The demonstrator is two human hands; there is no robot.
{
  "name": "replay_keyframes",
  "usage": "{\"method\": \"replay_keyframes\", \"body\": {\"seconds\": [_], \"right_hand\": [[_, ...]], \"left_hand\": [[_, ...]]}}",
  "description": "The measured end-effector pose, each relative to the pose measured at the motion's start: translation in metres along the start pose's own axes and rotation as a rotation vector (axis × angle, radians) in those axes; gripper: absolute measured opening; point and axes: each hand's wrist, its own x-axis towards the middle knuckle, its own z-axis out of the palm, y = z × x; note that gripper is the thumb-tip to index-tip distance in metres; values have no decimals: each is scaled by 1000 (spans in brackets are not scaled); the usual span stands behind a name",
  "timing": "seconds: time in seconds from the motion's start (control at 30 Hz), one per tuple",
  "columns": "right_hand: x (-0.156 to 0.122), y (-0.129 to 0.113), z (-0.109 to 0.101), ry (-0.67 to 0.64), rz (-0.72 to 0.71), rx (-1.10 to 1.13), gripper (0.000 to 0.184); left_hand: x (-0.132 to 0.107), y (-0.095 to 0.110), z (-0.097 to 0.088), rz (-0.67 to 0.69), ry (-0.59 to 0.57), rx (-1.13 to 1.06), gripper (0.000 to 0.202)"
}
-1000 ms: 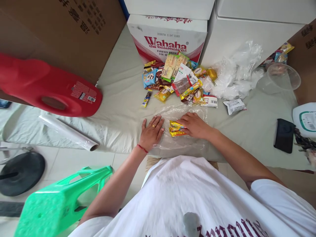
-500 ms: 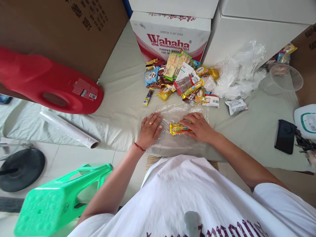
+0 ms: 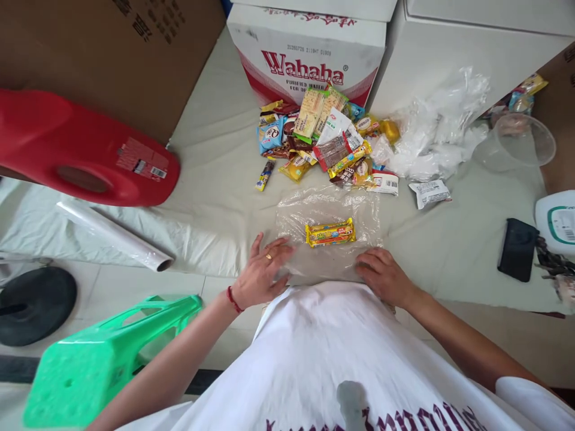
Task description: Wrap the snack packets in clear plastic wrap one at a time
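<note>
A clear plastic film [image 3: 330, 263] lies spread on the cloth in front of me. On it, near the middle, rest yellow-wrapped snack bars [image 3: 330, 233], side by side and touched by neither hand. My left hand [image 3: 265, 272] is at the film's near left edge, fingers apart and slightly blurred, with a ring and a red wrist cord. At the near right corner, my right hand [image 3: 386, 275] has its fingers curled together over the film's edge; the thumb is partly hidden. Beyond the film sits a heap of packaged snacks [image 3: 332, 140], with one small stick packet [image 3: 265, 174] apart from it.
Behind the heap stand a Wahaba-lettered carton [image 3: 309, 57] and a white box [image 3: 431, 54]. Crumpled clear bags [image 3: 431, 131], a plastic tub [image 3: 523, 143] and a black phone [image 3: 517, 249] are to the right. Leftward lie a red jug [image 3: 90, 155], a film roll [image 3: 117, 235] and a green stool [image 3: 90, 365].
My right hand has let go of the snack bars and moved toward me to the film's near right corner. My left hand has slid nearer to me and leftward.
</note>
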Motion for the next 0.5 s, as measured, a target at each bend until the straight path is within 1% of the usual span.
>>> {"method": "replay_keyframes", "body": {"seconds": [0.03, 0.1, 0.13, 0.2, 0.27, 0.3, 0.4, 0.43, 0.5], "right_hand": [[4, 3, -2, 14, 12, 25, 25], [17, 9, -16, 22, 23, 93, 23], [25, 13, -26, 10, 24, 132, 23], [47, 21, -47, -38, 41, 197, 26], [69, 31, -63, -93, 98, 224, 29], [80, 35, -67, -128, 142, 223, 30], [106, 46, -67, -258, 336, 121, 27], [112, 48, -64, -294, 408, 54, 27], [118, 51, -59, -332, 526, -88, 29]], "left_hand": [[2, -4, 1, -54, 14, -16, 39], [8, -13, -4, -137, 49, -79, 21], [12, -17, -8, -171, 59, -122, 19], [22, -25, -16, -228, 75, -212, 22], [35, -32, -20, -276, 93, -277, 24], [41, -36, -20, -322, 105, -284, 25], [56, -50, -15, -562, 176, -206, 24], [59, -55, -14, -650, 216, -164, 29], [59, -62, -18, -791, 343, -80, 40]]}}
